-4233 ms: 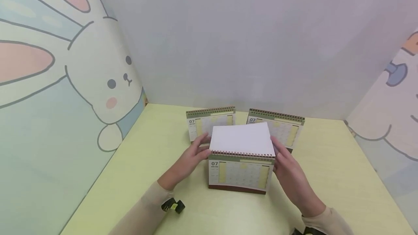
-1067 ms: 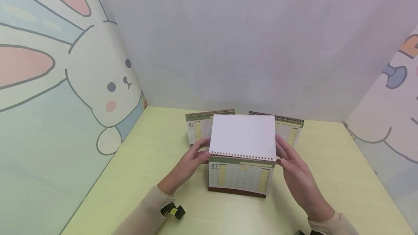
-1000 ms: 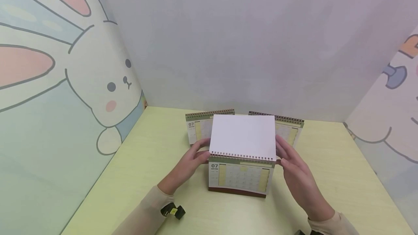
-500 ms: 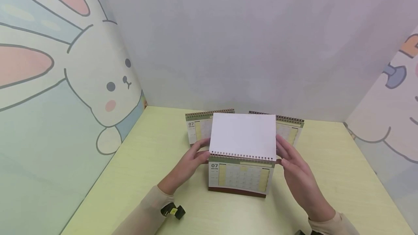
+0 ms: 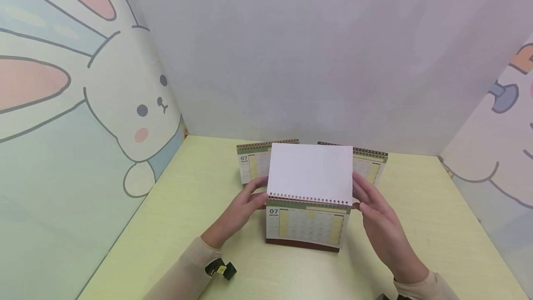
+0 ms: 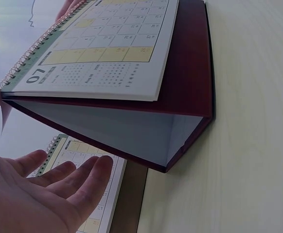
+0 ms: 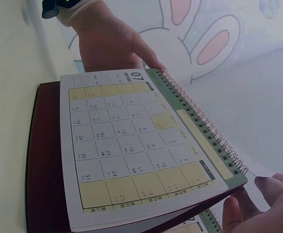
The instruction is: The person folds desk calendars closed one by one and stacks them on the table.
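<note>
A spiral desk calendar (image 5: pixel 307 223) showing "07" stands as a tent on the table, its dark red base resting flat. Its blank white page (image 5: pixel 310 170) extends back from the spiral binding. My left hand (image 5: pixel 235 214) touches the left top corner with the thumb; in the left wrist view its fingers (image 6: pixel 90 184) are spread behind the calendar, apart from it. At the right top corner, my right hand (image 5: pixel 385 226) reaches along the page's side edge with mostly straight fingers. In the right wrist view its fingertips (image 7: pixel 265 183) are by the spiral's end, where exact contact is unclear.
Two similar calendars stand behind, one left (image 5: pixel 257 165) and one right (image 5: pixel 368 163), both partly hidden by the white page. The pale yellow table (image 5: pixel 200 179) meets a plain back wall (image 5: pixel 291 59). Cartoon-printed panels (image 5: pixel 120 82) flank it.
Over the last four seconds the white page has gone from skewed to squarer and its far edge has shifted back. My right hand moved slightly outward; in the last second the hands barely moved.
</note>
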The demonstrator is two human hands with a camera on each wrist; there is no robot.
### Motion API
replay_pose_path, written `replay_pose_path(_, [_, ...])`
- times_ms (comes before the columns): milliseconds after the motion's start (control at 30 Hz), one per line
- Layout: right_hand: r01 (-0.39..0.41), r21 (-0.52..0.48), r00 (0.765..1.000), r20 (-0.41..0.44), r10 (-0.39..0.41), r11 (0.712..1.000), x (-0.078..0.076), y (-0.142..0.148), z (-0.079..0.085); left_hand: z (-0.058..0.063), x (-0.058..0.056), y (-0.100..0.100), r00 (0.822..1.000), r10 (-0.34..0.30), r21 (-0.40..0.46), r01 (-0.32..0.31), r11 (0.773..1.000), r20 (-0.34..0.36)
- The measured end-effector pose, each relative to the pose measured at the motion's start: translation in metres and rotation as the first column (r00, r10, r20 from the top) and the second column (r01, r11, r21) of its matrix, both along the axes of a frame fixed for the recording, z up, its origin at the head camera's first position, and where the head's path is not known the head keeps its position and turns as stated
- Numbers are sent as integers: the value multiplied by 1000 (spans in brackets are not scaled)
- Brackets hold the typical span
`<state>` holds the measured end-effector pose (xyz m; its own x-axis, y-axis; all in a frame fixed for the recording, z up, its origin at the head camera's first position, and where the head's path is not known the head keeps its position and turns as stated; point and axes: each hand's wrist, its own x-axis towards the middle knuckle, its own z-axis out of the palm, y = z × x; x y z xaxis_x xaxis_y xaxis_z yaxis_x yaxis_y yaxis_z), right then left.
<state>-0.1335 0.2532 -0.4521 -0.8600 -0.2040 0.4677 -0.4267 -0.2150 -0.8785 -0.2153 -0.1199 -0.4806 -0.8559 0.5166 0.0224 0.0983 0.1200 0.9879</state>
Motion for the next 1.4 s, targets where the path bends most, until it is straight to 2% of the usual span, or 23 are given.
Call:
replay_pose_path(200, [24,-6,1000,-8,-25,1000,1,-1,3,-1,0,0,1000,5,-13,-5,1000,-2])
replay_pose_path(433, [113,21,990,78,-115,993,4,-2,5,-3,-1,0,1000,4,-17,-4,1000,-1])
replay_pose_path(933, [147,3,986,73,-147,989,4,-3,6,-1,0,-1,1000,-2,-21,2,1000,4])
replay_pose_path(1200, [152,-1,986,69,-151,988,5,-3,6,-4,-2,-2,1000,-28,-2,28,1000,-14])
replay_pose_path(1400, [174,-15,983,68,-172,985,5,-3,6,-7,-3,-3,1000,-23,-13,22,1000,-17])
